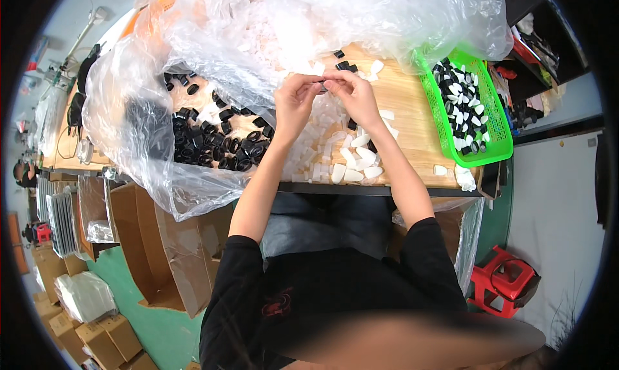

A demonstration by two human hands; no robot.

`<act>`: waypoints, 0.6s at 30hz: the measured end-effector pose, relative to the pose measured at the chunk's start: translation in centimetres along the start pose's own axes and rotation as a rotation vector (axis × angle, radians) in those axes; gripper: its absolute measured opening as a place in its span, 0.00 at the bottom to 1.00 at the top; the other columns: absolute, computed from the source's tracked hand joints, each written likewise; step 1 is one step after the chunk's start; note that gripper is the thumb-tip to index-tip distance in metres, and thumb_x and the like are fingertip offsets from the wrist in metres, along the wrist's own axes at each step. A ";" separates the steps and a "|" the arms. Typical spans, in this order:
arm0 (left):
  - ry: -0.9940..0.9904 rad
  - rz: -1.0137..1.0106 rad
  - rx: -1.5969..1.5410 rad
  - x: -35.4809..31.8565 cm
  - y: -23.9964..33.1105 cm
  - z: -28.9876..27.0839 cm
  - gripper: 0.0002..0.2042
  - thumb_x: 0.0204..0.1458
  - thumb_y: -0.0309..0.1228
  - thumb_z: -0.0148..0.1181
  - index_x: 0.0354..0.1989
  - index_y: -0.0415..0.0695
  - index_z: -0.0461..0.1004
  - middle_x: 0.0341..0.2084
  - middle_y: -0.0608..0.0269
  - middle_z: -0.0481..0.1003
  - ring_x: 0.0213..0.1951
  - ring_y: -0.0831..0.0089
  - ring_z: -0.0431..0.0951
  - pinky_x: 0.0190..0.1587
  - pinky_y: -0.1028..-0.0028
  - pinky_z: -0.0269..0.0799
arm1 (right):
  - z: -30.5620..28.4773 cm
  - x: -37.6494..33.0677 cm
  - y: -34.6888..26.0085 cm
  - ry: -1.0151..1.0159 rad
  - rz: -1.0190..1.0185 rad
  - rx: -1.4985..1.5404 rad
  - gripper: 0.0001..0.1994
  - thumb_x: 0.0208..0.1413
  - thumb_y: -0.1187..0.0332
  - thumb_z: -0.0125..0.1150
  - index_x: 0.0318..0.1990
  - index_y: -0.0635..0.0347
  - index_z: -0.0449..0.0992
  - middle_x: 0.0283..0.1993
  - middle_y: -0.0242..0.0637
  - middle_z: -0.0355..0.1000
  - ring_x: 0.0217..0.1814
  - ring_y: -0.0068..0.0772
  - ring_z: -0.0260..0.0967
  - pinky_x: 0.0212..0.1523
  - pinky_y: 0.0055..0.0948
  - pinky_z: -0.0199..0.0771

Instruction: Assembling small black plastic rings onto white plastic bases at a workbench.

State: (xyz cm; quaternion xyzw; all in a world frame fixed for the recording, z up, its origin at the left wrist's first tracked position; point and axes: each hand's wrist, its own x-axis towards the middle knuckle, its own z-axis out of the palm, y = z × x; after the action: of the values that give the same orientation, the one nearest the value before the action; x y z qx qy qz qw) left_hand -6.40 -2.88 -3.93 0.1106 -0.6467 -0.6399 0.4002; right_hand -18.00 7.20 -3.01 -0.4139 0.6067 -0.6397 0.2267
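Above the wooden table (407, 141), my left hand (294, 107) and my right hand (356, 100) meet with pinched fingertips. Between them is a small dark part (323, 87), mostly hidden by the fingers. Below my hands lies a heap of translucent white plastic pieces (316, 138), with larger white rounded caps (351, 175) near the table's front edge. To the left, many black ring-like parts (213, 144) lie on a spread clear plastic bag (200, 186). A few black parts (347, 67) sit just beyond my right hand.
A green plastic basket (474, 158) on the right holds black parts with white caps. Large clear bags (445, 15) cover the table's far side. Cardboard boxes (187, 247) stand below at left, and a red stool (503, 280) stands on the floor at right.
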 end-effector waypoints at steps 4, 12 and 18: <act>0.058 0.020 0.136 -0.3 -0.3 -0.2 0.04 0.54 0.17 0.59 0.38 0.32 0.75 0.33 0.56 0.78 0.37 0.73 0.81 0.38 0.76 0.78 | 1.9 -0.8 -0.7 0.123 -0.107 -0.184 0.09 0.56 0.71 0.63 0.41 0.67 0.77 0.37 0.39 0.76 0.36 0.27 0.75 0.37 0.24 0.74; -0.007 0.085 0.581 -0.8 5.1 -3.1 0.08 0.58 0.26 0.57 0.43 0.38 0.78 0.38 0.57 0.80 0.39 0.71 0.80 0.39 0.73 0.77 | -3.9 0.4 -2.9 0.450 -0.394 -0.571 0.06 0.52 0.73 0.64 0.38 0.60 0.78 0.35 0.36 0.75 0.33 0.28 0.72 0.37 0.28 0.72; 0.231 0.070 1.418 -3.5 5.3 -12.9 0.11 0.48 0.23 0.59 0.41 0.39 0.75 0.37 0.47 0.73 0.42 0.52 0.74 0.46 0.59 0.68 | -15.4 -1.1 -5.2 1.137 -0.522 -1.291 0.10 0.47 0.71 0.66 0.40 0.57 0.80 0.40 0.39 0.74 0.44 0.36 0.69 0.35 0.28 0.71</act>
State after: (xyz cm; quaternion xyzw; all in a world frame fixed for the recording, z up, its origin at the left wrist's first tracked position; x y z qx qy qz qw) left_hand 6.31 -9.30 -2.22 0.3900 -0.8634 -0.0366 0.3181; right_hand -28.69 17.96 2.89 -0.2062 0.7554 -0.3137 -0.5370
